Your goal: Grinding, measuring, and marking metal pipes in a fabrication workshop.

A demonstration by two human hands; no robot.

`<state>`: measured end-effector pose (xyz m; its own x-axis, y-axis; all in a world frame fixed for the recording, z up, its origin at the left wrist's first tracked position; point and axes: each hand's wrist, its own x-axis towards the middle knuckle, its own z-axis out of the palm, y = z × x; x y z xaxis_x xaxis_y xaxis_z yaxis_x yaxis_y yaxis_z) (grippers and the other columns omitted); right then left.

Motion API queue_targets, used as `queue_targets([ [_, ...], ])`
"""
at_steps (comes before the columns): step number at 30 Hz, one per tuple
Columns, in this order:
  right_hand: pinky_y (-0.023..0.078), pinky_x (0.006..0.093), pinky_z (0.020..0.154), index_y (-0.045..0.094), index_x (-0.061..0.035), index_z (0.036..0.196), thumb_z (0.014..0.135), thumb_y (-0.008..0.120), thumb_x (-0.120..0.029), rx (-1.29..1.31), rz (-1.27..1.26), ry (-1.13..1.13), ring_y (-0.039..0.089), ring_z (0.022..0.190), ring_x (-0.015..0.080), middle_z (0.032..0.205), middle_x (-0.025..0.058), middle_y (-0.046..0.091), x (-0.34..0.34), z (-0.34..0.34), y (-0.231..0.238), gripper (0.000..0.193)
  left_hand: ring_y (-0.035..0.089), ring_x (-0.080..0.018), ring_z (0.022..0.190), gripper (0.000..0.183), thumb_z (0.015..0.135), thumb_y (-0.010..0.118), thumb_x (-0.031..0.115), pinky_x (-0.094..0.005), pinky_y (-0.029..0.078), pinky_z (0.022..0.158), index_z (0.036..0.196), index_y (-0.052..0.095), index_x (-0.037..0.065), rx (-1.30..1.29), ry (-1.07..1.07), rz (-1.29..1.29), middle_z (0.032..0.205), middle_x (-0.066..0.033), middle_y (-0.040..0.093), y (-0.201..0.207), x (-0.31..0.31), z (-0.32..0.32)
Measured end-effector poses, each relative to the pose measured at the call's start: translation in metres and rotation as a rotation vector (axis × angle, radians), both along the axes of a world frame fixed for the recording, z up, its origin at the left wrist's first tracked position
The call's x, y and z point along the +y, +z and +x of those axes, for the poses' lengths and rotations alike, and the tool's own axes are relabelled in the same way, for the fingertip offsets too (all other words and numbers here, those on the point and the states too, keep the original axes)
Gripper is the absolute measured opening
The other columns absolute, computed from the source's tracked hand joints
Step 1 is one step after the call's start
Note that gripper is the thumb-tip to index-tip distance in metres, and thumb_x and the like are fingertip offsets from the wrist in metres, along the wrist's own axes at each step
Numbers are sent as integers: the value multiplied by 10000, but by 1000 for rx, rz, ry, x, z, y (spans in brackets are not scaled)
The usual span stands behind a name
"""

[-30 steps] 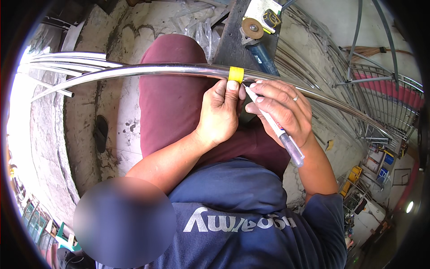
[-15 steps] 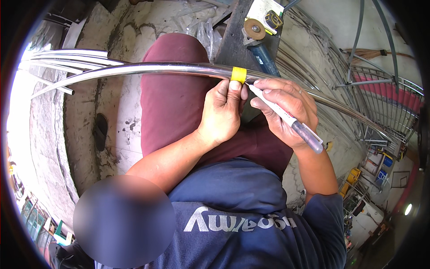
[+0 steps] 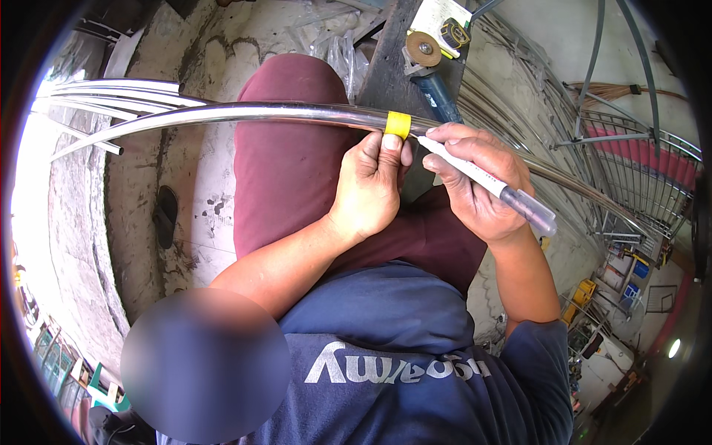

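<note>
A long shiny metal pipe crosses over my thigh, and a yellow strip is wrapped round it. My left hand is closed just below the pipe, its thumb pressing the strip's lower end; the other fingers are partly hidden behind. A white marker pen with a dark clear end is pinched in my right hand. Its tip points at the pipe close to the strip's right edge; whether it touches, I cannot tell. My right index finger lies near the pipe.
Beyond the pipe, an angle grinder with a brown disc lies on a dark bench, beside a tape measure and a paper pad. More metal pipes extend at left. Long bars and a metal rack stand at right.
The marker's rear end has swung up and to the right, with my right hand shifting slightly right. The strip and my left hand sit a touch further right.
</note>
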<state>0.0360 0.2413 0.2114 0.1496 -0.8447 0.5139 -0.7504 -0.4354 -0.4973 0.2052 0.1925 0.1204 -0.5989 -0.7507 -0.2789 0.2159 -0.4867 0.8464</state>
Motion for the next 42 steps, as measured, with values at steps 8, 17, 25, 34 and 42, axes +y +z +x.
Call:
queue_targets([
  [8, 696, 429, 873, 572, 20, 1299, 1009, 853, 25, -47, 19, -8, 840, 1011, 361, 1116, 314, 804, -2, -2, -2, 404, 494, -64, 633, 412, 1269, 494, 282, -284, 434, 567, 941, 609, 60, 1, 4, -23, 730, 15, 561, -3, 0, -1],
  [17, 692, 427, 882, 576, 19, 1299, 1010, 848, 36, -26, 12, -16, 838, 1017, 360, 1127, 303, 806, -7, -4, -1, 397, 490, -67, 632, 416, 1269, 490, 281, -289, 432, 568, 936, 604, 59, -16, 4, -28, 730, 15, 557, -1, 0, 0],
  [25, 684, 422, 927, 582, 41, 1303, 1023, 824, 67, -99, 18, -24, 825, 1036, 322, 1130, 271, 803, -10, -3, -4, 372, 477, -66, 633, 417, 1270, 487, 282, -289, 422, 567, 934, 601, 62, 0, 2, -16, 731, 19, 547, -1, 0, -1],
  [34, 633, 310, 743, 653, 99, 1305, 1128, 759, -200, -397, 451, -530, 805, 816, 196, 1027, 160, 798, -53, -16, 22, 363, 474, -65, 634, 414, 1270, 485, 309, -276, 414, 571, 952, 608, 75, 2, 7, 20, 728, 23, 545, -1, 0, -1],
  [42, 631, 384, 661, 673, 89, 1169, 1145, 658, -152, -594, 1272, -590, 775, 769, 253, 1010, 179, 747, -110, -37, 17, 243, 458, -82, 669, 415, 1265, 498, 398, -279, 440, 617, 1007, 609, 92, 36, -23, 40, 794, 13, 525, -5, 1, -1],
])
